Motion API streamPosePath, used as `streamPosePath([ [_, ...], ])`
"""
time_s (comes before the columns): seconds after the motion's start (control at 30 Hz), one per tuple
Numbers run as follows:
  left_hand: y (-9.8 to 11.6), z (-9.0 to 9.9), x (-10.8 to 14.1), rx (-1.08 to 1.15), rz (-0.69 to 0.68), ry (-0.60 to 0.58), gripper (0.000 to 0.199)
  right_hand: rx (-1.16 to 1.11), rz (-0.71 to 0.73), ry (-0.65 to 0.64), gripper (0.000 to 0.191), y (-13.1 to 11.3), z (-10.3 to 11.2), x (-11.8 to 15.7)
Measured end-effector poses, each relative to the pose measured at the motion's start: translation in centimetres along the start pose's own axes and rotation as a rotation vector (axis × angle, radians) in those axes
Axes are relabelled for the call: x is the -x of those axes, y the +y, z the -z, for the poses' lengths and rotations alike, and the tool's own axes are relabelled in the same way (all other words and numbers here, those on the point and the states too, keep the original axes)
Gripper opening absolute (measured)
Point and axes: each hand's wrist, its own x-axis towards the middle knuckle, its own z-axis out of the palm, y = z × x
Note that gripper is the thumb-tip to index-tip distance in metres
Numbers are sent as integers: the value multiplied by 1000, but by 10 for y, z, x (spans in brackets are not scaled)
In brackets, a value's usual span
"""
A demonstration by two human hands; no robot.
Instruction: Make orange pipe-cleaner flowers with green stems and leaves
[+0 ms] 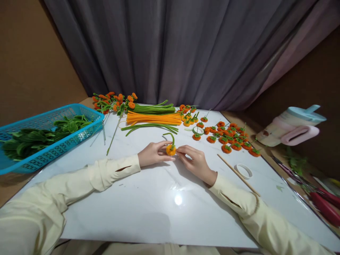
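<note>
Pinching a round, fuzzy yellow-orange flower (170, 151) over the middle of the white table (127, 209), the left hand (151, 154) should press lightly; the right hand (197, 163) pinches the flower's three-o'clock edge. Orange fuzzy stems (154, 118) lie at eleven o'clock.

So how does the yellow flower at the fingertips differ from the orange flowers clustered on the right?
The yellow flower is golden; the orange flowers are deeper orange. The yellow flower is in the left hand; the orange flowers lie on the table. The yellow flower's stem is thick and curved; some orange flowers show thin ones. Both are round and fuzzy, with green parts.
</note>
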Motion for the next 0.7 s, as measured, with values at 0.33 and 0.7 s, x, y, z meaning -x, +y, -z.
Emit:
streamPosePath([
  [0.33,-4,5,4,-798,-460,-7,27,-53,-16,-103,16,0,-1,2],
  [0.7,-10,23,-2,-651,-364,-6,42,-118,-252,-123,12,3,-2,-2],
])
